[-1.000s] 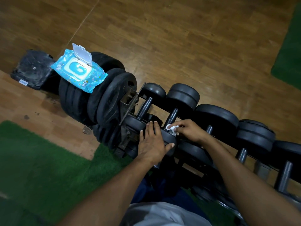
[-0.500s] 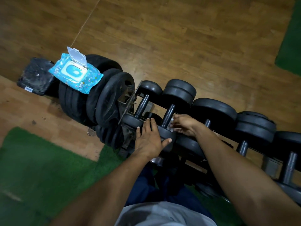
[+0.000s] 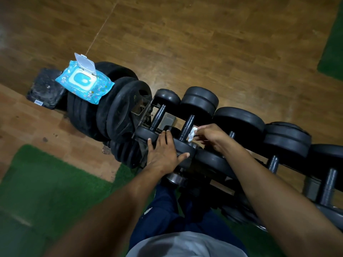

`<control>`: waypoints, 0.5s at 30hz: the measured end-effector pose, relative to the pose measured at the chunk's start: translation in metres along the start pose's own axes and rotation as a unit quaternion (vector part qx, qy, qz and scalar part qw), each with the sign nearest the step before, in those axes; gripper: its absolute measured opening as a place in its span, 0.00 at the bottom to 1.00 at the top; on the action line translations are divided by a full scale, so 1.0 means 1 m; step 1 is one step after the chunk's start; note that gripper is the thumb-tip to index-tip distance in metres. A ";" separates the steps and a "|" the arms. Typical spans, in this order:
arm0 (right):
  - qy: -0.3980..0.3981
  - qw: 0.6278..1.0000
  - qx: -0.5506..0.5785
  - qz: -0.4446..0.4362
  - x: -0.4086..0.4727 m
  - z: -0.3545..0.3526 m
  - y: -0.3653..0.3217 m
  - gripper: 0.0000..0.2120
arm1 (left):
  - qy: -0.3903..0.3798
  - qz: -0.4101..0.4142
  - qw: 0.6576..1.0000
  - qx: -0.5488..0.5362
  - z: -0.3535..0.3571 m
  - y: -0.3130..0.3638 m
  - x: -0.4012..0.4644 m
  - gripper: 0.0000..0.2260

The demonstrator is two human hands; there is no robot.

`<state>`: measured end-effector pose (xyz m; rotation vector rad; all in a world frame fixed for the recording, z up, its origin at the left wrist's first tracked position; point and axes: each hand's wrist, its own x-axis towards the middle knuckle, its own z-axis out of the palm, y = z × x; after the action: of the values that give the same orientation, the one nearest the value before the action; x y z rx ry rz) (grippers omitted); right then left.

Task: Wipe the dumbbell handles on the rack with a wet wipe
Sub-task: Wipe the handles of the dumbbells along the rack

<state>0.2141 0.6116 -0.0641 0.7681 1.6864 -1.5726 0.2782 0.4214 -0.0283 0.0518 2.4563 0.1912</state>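
Our right hand (image 3: 213, 136) pinches the wet wipe (image 3: 192, 134) against the dumbbell handle (image 3: 187, 127), while at its 9 o'clock our left hand (image 3: 163, 154) lies spread on the near weight head (image 3: 182, 148).

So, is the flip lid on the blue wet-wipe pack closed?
No, the white flip lid stands open on the blue wet-wipe pack.

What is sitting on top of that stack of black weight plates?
A blue wet wipe pack lies on the weight plates, with its white lid flipped open. What lies under the pack is covered.
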 end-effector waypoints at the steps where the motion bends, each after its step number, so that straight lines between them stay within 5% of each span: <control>1: -0.004 1.000 -0.013 -0.007 -0.003 -0.004 0.001 0.04 | -0.002 0.000 1.000 0.000 0.000 0.000 0.000 0.51; 15: 0.155 0.967 -0.089 -0.180 -0.059 -0.048 0.033 0.02 | 0.010 0.007 0.999 -0.040 -0.001 -0.002 -0.005 0.50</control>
<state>0.2710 0.6641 -0.0343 0.6680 2.2676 -1.5632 0.2818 0.4191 -0.0250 0.0318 2.4654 0.2975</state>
